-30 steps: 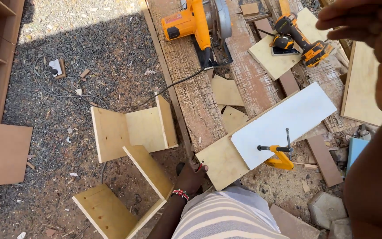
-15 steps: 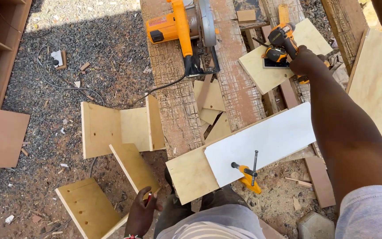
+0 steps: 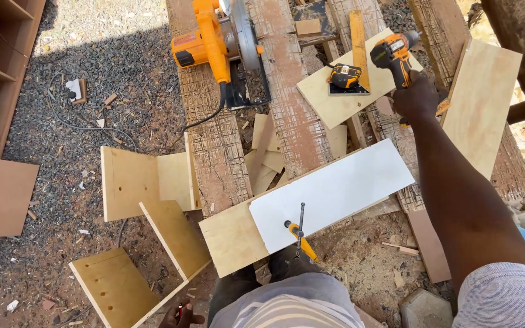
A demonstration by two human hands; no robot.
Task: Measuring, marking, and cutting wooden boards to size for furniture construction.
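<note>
The right hand is stretched out over the counter and closed around the grip of an orange and black cordless drill, whose body rises just beyond the knuckles. Just left of that hand, a tape measure and a yellow ruler lie on a small plywood piece. Nearer the body from the hand, a white board rests on a plywood panel, pinned by an orange clamp. Far to the hand's left sits an orange circular saw. The left hand hangs low beside the leg, curled around a small dark object I cannot identify.
</note>
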